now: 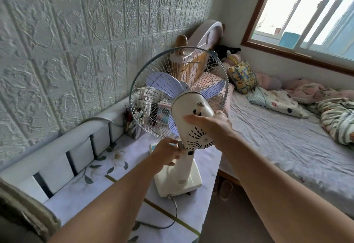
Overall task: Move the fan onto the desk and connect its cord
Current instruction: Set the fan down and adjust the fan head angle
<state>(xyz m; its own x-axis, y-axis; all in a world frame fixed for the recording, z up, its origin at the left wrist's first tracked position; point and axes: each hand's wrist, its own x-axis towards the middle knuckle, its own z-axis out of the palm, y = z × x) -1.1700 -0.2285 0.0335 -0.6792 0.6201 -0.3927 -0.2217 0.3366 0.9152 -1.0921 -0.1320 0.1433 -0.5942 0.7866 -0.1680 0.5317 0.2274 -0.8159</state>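
Note:
A cream table fan point(191, 112) with pale purple blades and a wire cage stands upright on the desk point(82, 191), its base near the desk's right edge. My right hand point(208, 122) grips the motor housing from the right side. Around the fan's neck, just below the housing, my left hand point(168, 154) is closed. The fan's grey cord point(175, 214) leaves the back of the base and curls down across the desk toward me; its plug end is hidden behind my left arm.
The desk has a floral cover and a white slatted rail point(63, 147) along the wall. A pen holder point(132, 126) and small items sit behind the fan. A bed point(287, 139) with pillows and bedding lies right. Slippers point(225, 189) rest on the floor between them.

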